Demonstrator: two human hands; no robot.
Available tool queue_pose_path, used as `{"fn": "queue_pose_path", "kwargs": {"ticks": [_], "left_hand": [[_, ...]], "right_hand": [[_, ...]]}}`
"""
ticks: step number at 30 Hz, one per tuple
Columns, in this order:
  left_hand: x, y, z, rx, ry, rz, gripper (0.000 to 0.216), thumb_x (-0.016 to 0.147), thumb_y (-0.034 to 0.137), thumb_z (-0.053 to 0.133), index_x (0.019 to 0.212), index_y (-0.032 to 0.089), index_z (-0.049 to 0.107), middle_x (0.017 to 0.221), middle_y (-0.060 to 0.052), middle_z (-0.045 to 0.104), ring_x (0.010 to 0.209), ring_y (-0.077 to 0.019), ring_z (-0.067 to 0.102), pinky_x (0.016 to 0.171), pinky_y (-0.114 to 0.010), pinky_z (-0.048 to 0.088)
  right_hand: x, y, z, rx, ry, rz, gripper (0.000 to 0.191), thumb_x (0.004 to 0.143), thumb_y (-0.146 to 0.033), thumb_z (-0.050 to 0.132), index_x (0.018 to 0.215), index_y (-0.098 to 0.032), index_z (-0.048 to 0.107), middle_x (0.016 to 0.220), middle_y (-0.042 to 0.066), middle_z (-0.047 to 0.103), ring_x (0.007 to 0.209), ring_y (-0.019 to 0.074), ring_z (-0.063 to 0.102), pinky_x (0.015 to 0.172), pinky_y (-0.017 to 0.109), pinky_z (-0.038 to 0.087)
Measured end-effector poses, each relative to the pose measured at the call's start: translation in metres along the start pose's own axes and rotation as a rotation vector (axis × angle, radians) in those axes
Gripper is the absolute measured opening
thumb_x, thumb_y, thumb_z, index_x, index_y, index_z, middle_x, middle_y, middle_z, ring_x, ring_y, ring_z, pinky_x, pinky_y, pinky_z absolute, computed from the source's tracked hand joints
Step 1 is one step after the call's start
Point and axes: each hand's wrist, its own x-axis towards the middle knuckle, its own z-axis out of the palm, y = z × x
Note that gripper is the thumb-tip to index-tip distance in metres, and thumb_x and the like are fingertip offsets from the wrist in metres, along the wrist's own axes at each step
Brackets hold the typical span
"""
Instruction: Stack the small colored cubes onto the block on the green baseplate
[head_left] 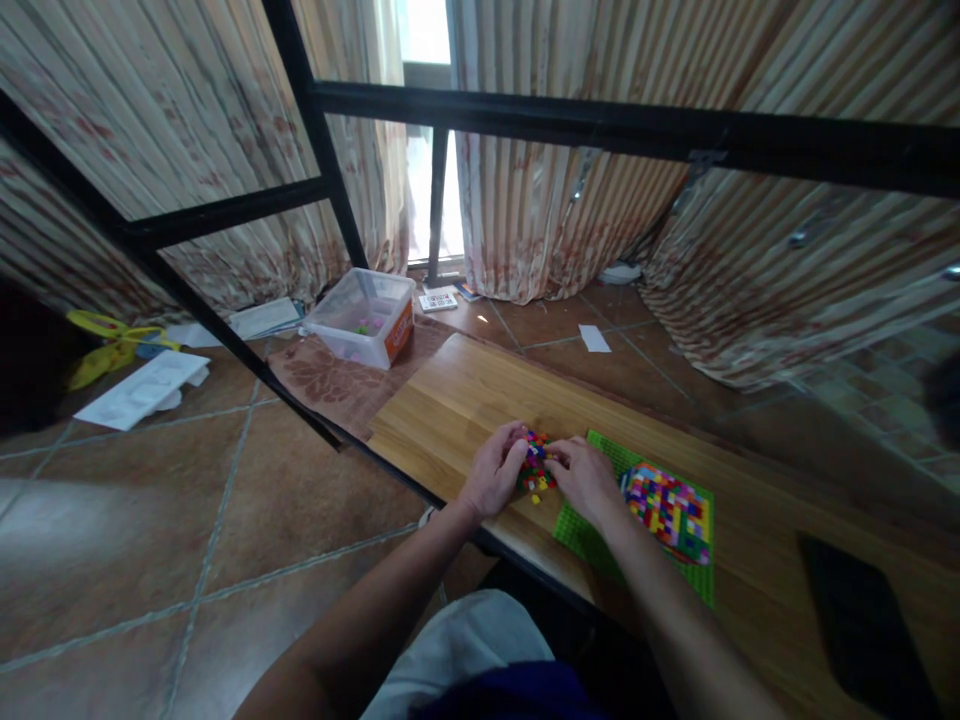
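A small heap of colourful toy building bricks lies on the wooden table between my two hands. My left hand is cupped along the heap's left side, its fingers curved and thumb apart. From the right, my right hand reaches into the heap with thumb and fingers drawn together; anything between the fingertips is too small to make out. Under and beside my right forearm lies a green studded baseplate. On it sits a dense patch of multicoloured bricks, partly hidden by the forearm.
A dark flat object lies on the wooden table to the right. Beyond the table's far left end, a clear plastic bin holds a few coloured pieces. A black metal frame crosses the view before the curtains. White packaging lies on the tiled floor.
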Motion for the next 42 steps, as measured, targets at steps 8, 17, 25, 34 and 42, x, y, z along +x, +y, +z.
{"fn": "queue_pose_path", "kwargs": {"ticks": [8,17,25,34,42], "left_hand": [[0.001,-0.002,0.001,-0.001,-0.001,0.002,0.036,0.094,0.038,0.044,0.124,0.019,0.053,0.117,-0.009,0.066,0.108,-0.0199,0.063,0.098,-0.036,0.049],[0.002,-0.004,0.001,-0.011,0.007,0.015,0.036,0.094,0.037,0.044,0.123,0.018,0.053,0.117,-0.01,0.066,0.108,-0.0198,0.062,0.098,-0.036,0.049],[0.003,-0.002,-0.001,0.0,0.015,0.014,0.037,0.094,0.04,0.044,0.121,0.018,0.055,0.118,-0.009,0.066,0.111,-0.0208,0.062,0.1,-0.037,0.047],[0.005,-0.013,-0.001,0.051,0.03,0.006,0.041,0.094,0.043,0.044,0.123,0.018,0.056,0.12,-0.01,0.066,0.113,-0.0213,0.061,0.101,-0.037,0.046],[0.004,-0.006,-0.001,0.055,0.015,0.023,0.04,0.093,0.043,0.047,0.123,0.017,0.056,0.12,-0.011,0.066,0.113,-0.0219,0.061,0.102,-0.039,0.046]], "right_hand": [[0.001,0.003,0.002,-0.053,0.05,-0.047,0.021,0.083,-0.022,0.056,0.096,-0.021,0.072,0.09,0.005,0.064,0.082,0.0172,0.059,0.078,0.028,0.042],[0.005,-0.011,0.008,-0.104,0.039,-0.082,0.022,0.087,-0.024,0.053,0.098,-0.02,0.071,0.09,0.007,0.064,0.086,0.0194,0.057,0.081,0.031,0.042],[-0.023,-0.018,-0.01,0.186,0.251,-0.034,0.027,0.091,-0.033,0.047,0.096,-0.02,0.071,0.095,0.008,0.066,0.088,0.0201,0.06,0.082,0.033,0.045],[-0.032,-0.02,-0.013,0.548,0.325,0.051,0.024,0.087,-0.032,0.052,0.093,-0.019,0.071,0.093,0.007,0.07,0.085,0.0182,0.064,0.08,0.032,0.049],[-0.06,-0.007,-0.043,0.636,0.478,0.088,0.025,0.085,-0.037,0.055,0.095,-0.021,0.072,0.097,0.006,0.071,0.09,0.0193,0.065,0.081,0.033,0.051]]}}
